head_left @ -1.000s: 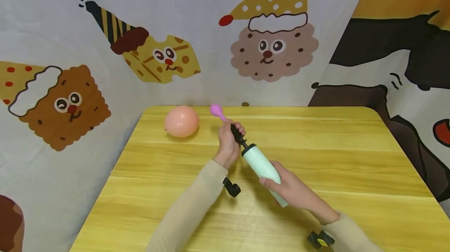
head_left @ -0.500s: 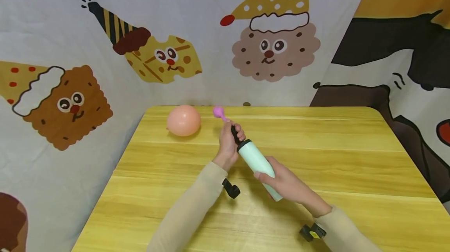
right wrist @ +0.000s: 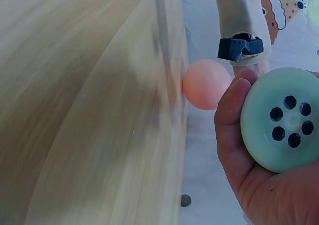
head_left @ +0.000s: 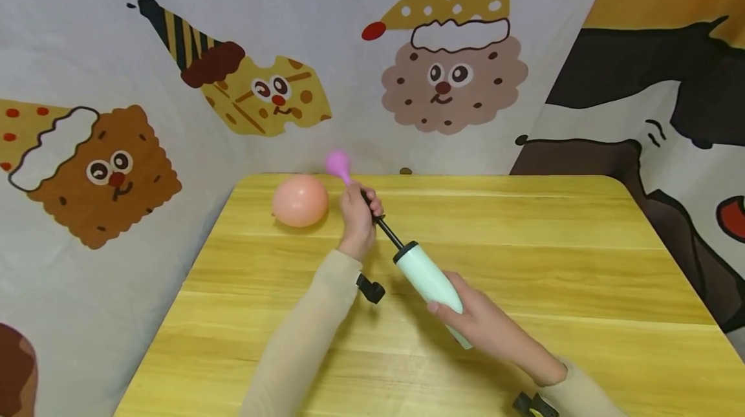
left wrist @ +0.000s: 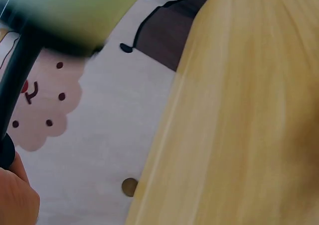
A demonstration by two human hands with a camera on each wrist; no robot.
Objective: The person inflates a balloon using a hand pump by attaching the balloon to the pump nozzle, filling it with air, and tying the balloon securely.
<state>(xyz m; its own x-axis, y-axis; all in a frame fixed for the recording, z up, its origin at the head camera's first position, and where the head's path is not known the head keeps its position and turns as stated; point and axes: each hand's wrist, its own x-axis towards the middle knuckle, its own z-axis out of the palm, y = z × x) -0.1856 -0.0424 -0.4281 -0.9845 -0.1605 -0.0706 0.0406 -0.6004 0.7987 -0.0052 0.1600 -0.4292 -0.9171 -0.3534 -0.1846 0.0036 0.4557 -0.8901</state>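
A mint-green hand balloon pump (head_left: 429,278) is held slantwise above the table, a length of its black rod (head_left: 388,232) bare. My left hand (head_left: 357,213) grips the black end of the pump. From that hand's far side a small, partly inflated purple balloon (head_left: 338,163) sticks up, its neck mostly hidden by the fingers. Around the green barrel curls my right hand (head_left: 480,320). In the right wrist view, the barrel's round end (right wrist: 286,118) shows several dark holes. The left wrist view catches the rod (left wrist: 20,75) and a blurred barrel.
An inflated peach balloon (head_left: 300,201) rests on the wooden table (head_left: 553,262) near its back left, close to my left hand. Behind the table hangs a cloth (head_left: 372,100) printed with cartoon biscuits. Black cameras (head_left: 370,288) are strapped to both wrists.
The barrel first slid up toward my left hand, covering the rod. Since then the hands have drawn apart, baring more rod, and my left hand with the purple balloon has moved up and left.
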